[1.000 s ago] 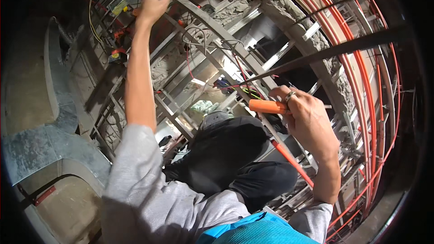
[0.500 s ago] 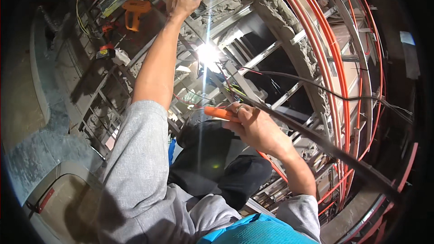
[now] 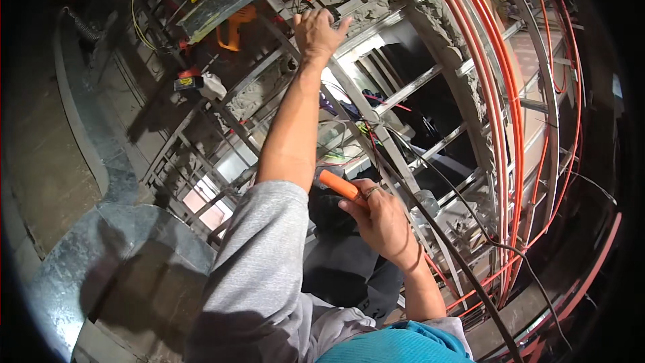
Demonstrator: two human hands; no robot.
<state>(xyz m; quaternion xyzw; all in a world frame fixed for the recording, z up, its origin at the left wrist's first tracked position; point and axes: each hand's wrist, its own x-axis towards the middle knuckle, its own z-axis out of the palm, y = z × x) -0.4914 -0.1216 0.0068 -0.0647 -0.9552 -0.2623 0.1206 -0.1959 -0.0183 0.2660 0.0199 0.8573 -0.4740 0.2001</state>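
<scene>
Among the metal framing: an orange-handled tool (image 3: 339, 185), low and central, just above the dark trousers.
Right hand (image 3: 381, 218): fingers wrapped around the tool's handle.
Left hand (image 3: 317, 32): arm stretched up, fingers curled on a metal stud (image 3: 376, 128).
Right side: orange conduits (image 3: 500, 114) curving down.
Upper left: orange drill (image 3: 232, 30) resting in the frame.

Counts: two bare hands, left hand (image 3: 317, 29) up on the metal framing, right hand (image 3: 379, 218) lower down. One orange-handled tool (image 3: 339, 185), in the right hand. One ring (image 3: 371, 192) on that hand. One orange power drill (image 3: 233, 29) among the studs. One grey sheet-metal duct (image 3: 101, 255) lower left. Orange conduits (image 3: 500, 114) on the right: several, at least four, exact number unclear.
</scene>
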